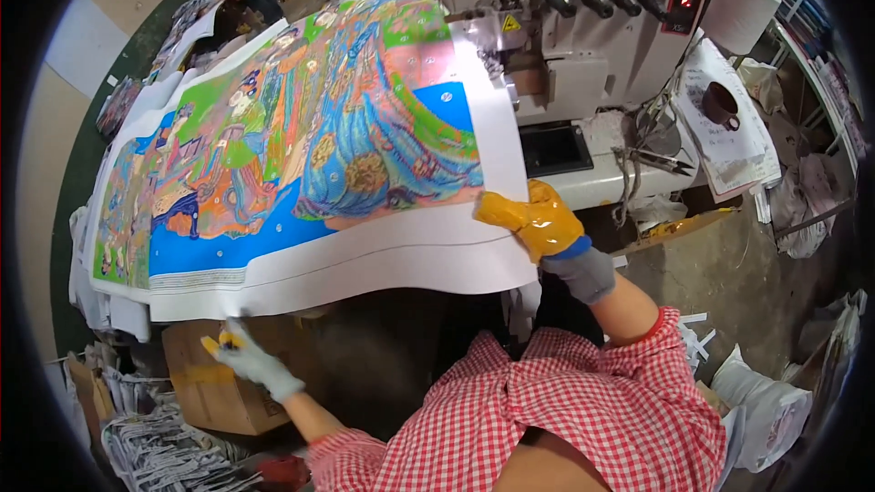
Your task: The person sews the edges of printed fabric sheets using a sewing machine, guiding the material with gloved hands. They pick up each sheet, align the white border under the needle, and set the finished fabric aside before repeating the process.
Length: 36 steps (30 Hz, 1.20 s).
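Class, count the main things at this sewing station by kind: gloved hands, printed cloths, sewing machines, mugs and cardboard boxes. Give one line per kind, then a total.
Gloved hands: 2, the left hand and the right hand
Large colourful printed cloth with white border: 1
White industrial sewing machine: 1
Dark brown mug: 1
Brown cardboard box: 1
Total: 6

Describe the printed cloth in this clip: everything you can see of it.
The printed cloth is a long sheet with a wide white border around a busy picture in blue, green, orange and pink. It lies spread flat and slanted across the work table, its far corner reaching under the head of the sewing machine. The right hand, in a yellow-coated glove, presses its near right edge; the left hand, gloved grey, grips the near left edge from below. More white sheets lie beneath it.
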{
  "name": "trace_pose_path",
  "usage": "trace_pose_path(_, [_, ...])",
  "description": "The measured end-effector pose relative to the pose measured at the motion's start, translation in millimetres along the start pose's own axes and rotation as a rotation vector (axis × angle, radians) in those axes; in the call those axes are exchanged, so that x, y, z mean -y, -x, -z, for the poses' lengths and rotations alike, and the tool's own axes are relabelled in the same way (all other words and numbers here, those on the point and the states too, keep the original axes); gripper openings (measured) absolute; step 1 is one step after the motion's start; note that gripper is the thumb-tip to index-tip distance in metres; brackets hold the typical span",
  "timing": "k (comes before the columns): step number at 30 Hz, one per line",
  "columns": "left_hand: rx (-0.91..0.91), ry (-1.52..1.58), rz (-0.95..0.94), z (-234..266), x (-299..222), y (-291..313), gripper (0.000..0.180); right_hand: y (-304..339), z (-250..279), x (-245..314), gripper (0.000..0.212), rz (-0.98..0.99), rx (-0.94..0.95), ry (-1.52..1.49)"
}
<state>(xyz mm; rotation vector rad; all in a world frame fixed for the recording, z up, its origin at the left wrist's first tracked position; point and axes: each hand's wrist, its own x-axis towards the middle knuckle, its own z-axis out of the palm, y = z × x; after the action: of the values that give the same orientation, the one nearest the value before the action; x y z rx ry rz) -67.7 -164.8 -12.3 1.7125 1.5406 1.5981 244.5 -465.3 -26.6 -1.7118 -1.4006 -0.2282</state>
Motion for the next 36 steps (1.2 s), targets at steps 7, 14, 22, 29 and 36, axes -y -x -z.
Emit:
trace_pose_path(7, [0.381, -0.289, -1.046, -31, -37, 54, 0.046, -12, 18, 44, 0.028, -0.385, -0.178, -1.010])
trace_pose_path(14, [0.462, -0.316, -1.037, -25, 15, -51, 0.028, 46, -9, 38, 0.017, -0.594, -0.161, -1.544])
trace_pose_path(22, [0.515, -0.274, -1.176, -89, -27, -70, 0.035, -33, 27, 39, 0.013, -0.782, -0.062, -1.307])
trace_pose_path(29, [0.552, -0.607, -1.026, -157, -14, -92, 0.028, -34, 17, 25, 0.011, -0.732, 0.046, -1.118])
trace_pose_path(36, [0.921, -0.775, -1.129, -107, -85, -37, 0.015, 17, 23, 24, 0.024, -0.825, 0.269, -0.960])
